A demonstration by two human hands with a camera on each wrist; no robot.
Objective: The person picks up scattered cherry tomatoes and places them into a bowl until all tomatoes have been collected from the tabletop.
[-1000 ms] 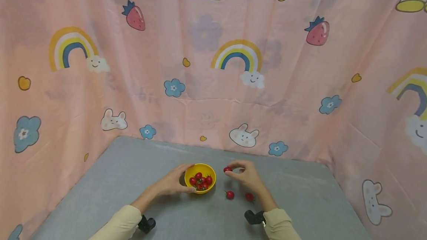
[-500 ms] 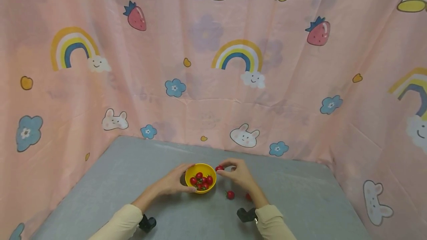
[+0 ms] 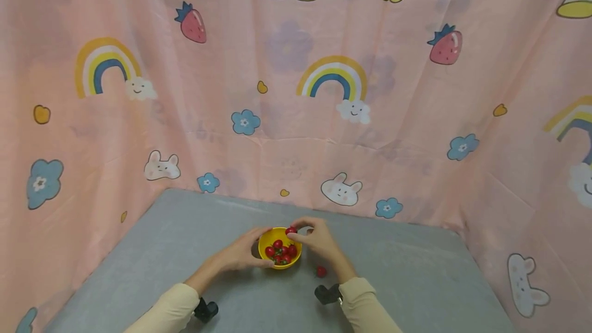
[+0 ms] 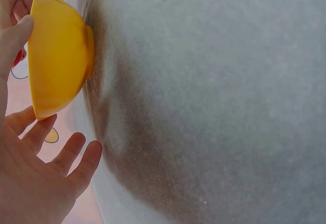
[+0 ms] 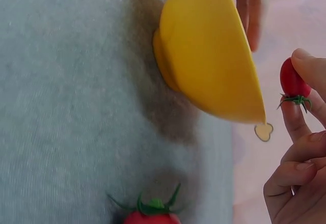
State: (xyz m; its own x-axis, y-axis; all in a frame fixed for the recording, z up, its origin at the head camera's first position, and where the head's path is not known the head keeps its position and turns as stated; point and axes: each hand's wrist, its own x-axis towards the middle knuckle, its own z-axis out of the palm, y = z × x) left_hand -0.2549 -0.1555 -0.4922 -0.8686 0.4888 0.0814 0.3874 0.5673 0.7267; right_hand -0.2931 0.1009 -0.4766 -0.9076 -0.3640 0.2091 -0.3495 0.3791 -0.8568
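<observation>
A yellow bowl (image 3: 273, 235) with several red cherry tomatoes (image 3: 279, 258) inside stands on the grey table. My left hand (image 3: 238, 253) holds it from the left, thumb at the near rim and fingers at the far rim; the left wrist view shows the bowl's outer wall (image 4: 58, 56). Between thumb and fingertips, my right hand (image 3: 321, 243) pinches one cherry tomato (image 5: 294, 79) over the bowl's right rim, its green stem end showing. Another tomato (image 3: 321, 271) lies on the table just left of my right wrist, also seen close up in the right wrist view.
A pink curtain (image 3: 259, 163) with printed rainbows, flowers and rabbits hangs around the grey table (image 3: 416, 271) at the back and sides. Black camera mounts (image 3: 327, 294) sit on both wrists, below the beige sleeves (image 3: 365, 302).
My right hand has carried its tomato leftward from beside the bowl to over the rim. The right forearm now hides one loose tomato on the table. My left hand keeps its hold.
</observation>
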